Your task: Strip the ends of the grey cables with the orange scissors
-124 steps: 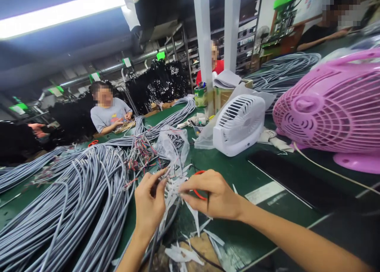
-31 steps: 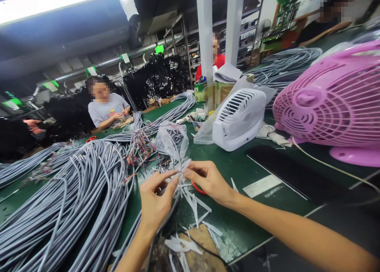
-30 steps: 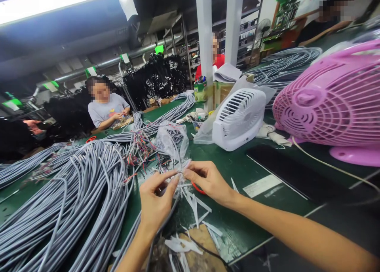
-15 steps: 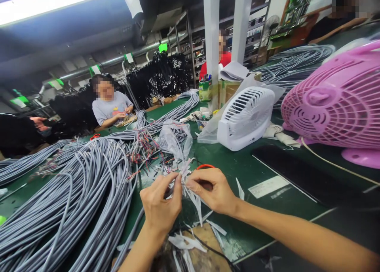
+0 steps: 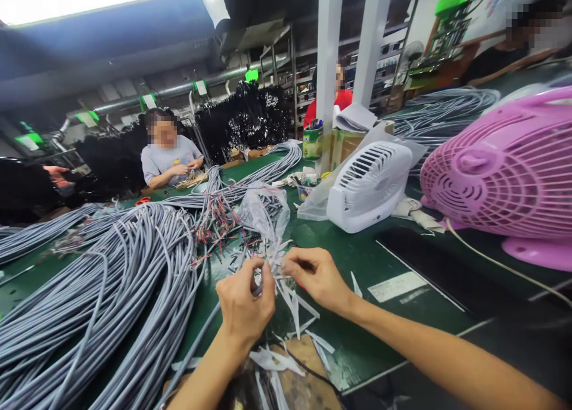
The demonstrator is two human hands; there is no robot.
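My left hand point(image 5: 245, 306) is closed in a pinch on the end of a grey cable point(image 5: 206, 329), which runs up from the lower left behind my wrist. My right hand point(image 5: 319, 282) is closed just to the right, thumb and forefinger pressed together at the cable's end. What sits between those fingertips is too small to make out. Thin white strips point(image 5: 292, 308) lie below and between both hands. Behind the fingertips are a clear plastic bag point(image 5: 266, 210) and short dark cut pieces point(image 5: 252, 243). A bit of something red shows beneath my right hand.
Large coils of grey cable point(image 5: 147, 267) cover the left, with stripped coloured wire ends point(image 5: 218, 219) near the middle. A white fan point(image 5: 370, 186), a pink fan point(image 5: 496, 177) and a black mat point(image 5: 429, 267) stand or lie right. A co-worker point(image 5: 172, 154) sits across the table.
My right hand has drawn slightly up and away from my left, its fingers still pinched. My left hand keeps its hold on the cable. The camera view has shifted a little.
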